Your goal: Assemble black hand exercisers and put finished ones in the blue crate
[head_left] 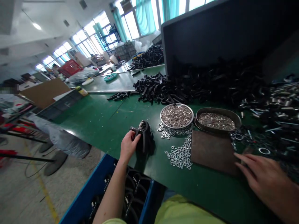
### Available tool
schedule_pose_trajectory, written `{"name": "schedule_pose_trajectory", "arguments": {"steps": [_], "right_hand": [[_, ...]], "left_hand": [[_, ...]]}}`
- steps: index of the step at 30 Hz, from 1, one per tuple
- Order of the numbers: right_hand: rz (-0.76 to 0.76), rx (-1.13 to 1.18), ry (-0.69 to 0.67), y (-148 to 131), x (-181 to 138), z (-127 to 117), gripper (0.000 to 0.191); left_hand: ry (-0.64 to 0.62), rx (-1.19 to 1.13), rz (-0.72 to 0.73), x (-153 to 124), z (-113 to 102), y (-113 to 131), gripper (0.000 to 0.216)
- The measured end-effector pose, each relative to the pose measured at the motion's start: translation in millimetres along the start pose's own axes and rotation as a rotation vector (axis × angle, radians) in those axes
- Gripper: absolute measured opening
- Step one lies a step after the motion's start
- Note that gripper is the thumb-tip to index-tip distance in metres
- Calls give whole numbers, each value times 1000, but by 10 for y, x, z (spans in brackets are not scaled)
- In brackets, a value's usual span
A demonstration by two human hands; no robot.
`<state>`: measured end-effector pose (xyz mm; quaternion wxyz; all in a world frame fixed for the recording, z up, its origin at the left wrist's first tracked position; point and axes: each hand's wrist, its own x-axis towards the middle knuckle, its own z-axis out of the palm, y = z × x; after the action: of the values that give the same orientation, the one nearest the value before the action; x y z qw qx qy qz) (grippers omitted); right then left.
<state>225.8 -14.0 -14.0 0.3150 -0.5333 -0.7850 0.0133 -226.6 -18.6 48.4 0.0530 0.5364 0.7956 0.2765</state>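
Observation:
My left hand [129, 145] grips a black clamp-like part [145, 137] with a metal bolt end, resting on the green table [100, 118]. My right hand [268, 180] lies flat with fingers spread at the right edge of a brown board [210, 151], holding nothing. Loose silver washers [178, 154] lie scattered between the two hands. Behind them stand a round tray of small silver pins [177, 115] and an oval dish of small metal pieces [217, 120].
A large heap of black parts [198, 87] fills the far side, with mixed metal hardware [277, 105] at the right. A blue crate [98, 189] with assembled black parts sits below the table's near edge. A dark bin wall [210, 31] rises behind.

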Motion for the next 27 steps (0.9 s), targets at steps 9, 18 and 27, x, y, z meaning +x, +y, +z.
{"name": "schedule_pose_trajectory", "arguments": {"steps": [9, 18, 27], "right_hand": [[190, 733, -569, -2026, 1160, 1038, 38], [417, 844, -766, -2366, 1393, 1589, 47], [621, 1064, -856, -2511, 1486, 1492, 52]], "left_hand": [[-121, -104, -203, 86, -13, -85, 48], [-441, -171, -327, 215, -222, -253, 71], [-861, -446, -482, 595, -251, -336, 74]]}}
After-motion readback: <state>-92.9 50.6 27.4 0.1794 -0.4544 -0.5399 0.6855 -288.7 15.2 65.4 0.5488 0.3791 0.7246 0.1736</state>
